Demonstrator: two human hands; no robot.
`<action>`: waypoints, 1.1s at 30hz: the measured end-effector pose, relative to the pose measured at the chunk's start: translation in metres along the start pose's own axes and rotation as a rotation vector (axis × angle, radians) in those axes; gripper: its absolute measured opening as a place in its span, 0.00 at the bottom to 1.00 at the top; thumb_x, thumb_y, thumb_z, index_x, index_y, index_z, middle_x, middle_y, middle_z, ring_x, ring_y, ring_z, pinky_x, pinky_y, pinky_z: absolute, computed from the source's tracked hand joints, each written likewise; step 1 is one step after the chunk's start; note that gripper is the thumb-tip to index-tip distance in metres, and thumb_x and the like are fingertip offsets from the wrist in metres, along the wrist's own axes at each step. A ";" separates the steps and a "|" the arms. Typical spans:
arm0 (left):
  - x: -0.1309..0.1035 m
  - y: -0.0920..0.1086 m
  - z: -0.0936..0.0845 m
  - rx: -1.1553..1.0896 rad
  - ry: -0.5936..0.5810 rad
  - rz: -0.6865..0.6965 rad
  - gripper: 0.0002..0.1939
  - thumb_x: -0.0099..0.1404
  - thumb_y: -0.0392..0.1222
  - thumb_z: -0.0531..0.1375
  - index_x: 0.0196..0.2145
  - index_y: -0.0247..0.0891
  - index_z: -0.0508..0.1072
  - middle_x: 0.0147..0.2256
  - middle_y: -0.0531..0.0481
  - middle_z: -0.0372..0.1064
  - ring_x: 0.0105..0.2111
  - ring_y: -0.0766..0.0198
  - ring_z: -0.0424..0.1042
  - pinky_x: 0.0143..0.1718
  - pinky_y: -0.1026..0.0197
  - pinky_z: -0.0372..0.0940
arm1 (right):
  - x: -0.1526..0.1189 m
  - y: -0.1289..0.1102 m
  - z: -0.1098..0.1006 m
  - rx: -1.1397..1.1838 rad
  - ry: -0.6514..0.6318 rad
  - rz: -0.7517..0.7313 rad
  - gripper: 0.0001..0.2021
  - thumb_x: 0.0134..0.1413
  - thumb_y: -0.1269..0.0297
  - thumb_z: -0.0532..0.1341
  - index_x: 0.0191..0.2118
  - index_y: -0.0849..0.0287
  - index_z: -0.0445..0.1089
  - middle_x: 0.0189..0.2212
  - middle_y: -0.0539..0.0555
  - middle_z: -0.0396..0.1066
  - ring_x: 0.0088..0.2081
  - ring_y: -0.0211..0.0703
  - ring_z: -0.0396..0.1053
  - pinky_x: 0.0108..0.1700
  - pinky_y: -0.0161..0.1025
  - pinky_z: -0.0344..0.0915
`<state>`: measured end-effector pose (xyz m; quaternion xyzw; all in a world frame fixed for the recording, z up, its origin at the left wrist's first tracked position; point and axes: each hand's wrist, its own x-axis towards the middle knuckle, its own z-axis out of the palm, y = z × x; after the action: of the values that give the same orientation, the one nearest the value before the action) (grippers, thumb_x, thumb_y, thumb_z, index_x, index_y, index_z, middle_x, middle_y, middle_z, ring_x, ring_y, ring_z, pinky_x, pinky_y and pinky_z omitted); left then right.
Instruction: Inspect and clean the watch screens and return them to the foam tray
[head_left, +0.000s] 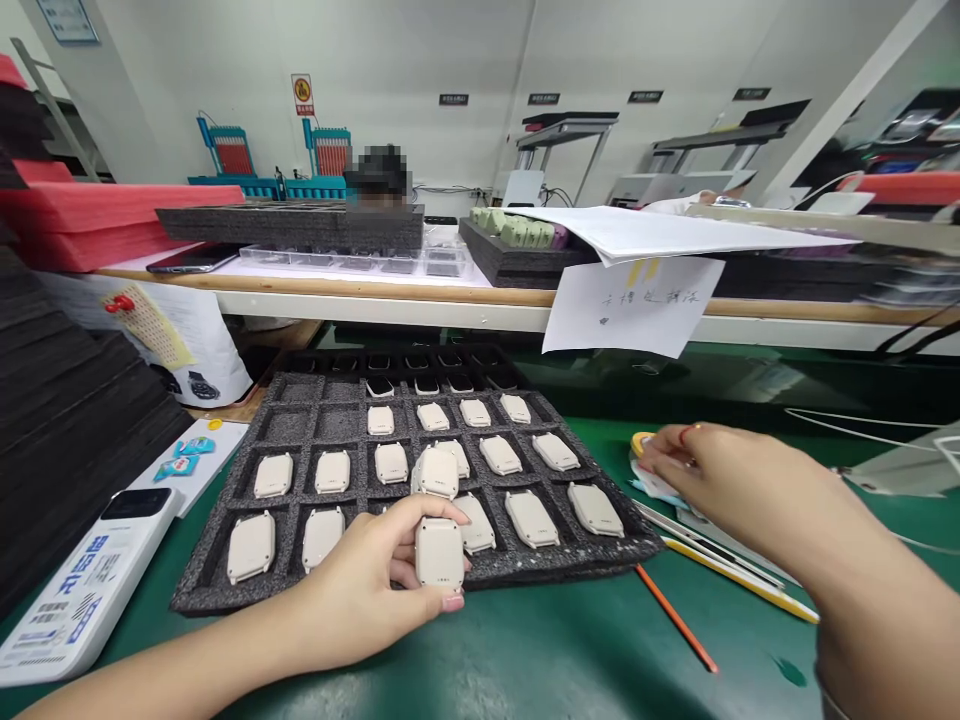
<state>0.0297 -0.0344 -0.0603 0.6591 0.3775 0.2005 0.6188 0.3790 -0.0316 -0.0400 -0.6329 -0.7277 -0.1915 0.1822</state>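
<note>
My left hand [375, 575] is closed, its thumb and fingers gripping a cream smartwatch case [440, 555] over the near edge of a black foam tray [341, 420]. Just above the index finger another cream watch case [436, 472] overlaps one in the tray; whether my hand also holds it I cannot tell. Similar cases sit in several of the tray's compartments. Over on the right, my right hand [705, 465] has its fingers bent down onto a crumpled white wipe [660, 485], beside a yellow tape roll [641, 443]. Its fingertips are partly hidden.
An orange stick [676, 618] and a yellow-edged tool [742, 580] lie right of the tray. A white box [86, 580] stands left, near stacked black foam [82, 430]. A shelf [390, 300] crosses behind, with a paper note [630, 305] hanging down. A person [380, 178] is beyond.
</note>
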 end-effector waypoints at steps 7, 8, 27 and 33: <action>-0.001 -0.001 -0.001 0.015 0.005 0.009 0.26 0.60 0.35 0.64 0.55 0.44 0.65 0.41 0.50 0.74 0.40 0.60 0.76 0.41 0.59 0.71 | -0.001 -0.056 -0.006 0.224 -0.044 -0.233 0.14 0.54 0.62 0.68 0.47 0.56 0.74 0.42 0.58 0.78 0.42 0.53 0.77 0.41 0.48 0.75; -0.001 -0.002 -0.001 0.000 0.002 0.019 0.26 0.60 0.35 0.64 0.55 0.44 0.65 0.40 0.50 0.74 0.40 0.60 0.76 0.42 0.59 0.71 | -0.002 -0.078 -0.012 0.348 -0.083 -0.307 0.19 0.54 0.65 0.68 0.52 0.54 0.71 0.46 0.57 0.76 0.45 0.52 0.76 0.45 0.47 0.75; -0.007 -0.005 0.006 0.157 0.037 0.171 0.08 0.59 0.42 0.65 0.27 0.35 0.73 0.27 0.48 0.76 0.29 0.64 0.75 0.32 0.65 0.69 | 0.058 -0.144 -0.005 0.520 -0.458 -0.157 0.24 0.55 0.56 0.65 0.56 0.61 0.68 0.47 0.60 0.76 0.48 0.52 0.74 0.50 0.44 0.69; -0.006 -0.004 0.004 0.175 0.032 0.182 0.09 0.57 0.43 0.66 0.26 0.35 0.73 0.28 0.48 0.76 0.28 0.64 0.75 0.31 0.67 0.69 | 0.089 -0.165 -0.012 0.389 -0.691 -0.354 0.36 0.41 0.57 0.73 0.59 0.57 0.68 0.47 0.60 0.77 0.49 0.60 0.74 0.46 0.44 0.69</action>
<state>0.0278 -0.0416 -0.0636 0.7387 0.3421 0.2327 0.5321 0.2038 0.0173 0.0075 -0.4792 -0.8657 0.1443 0.0082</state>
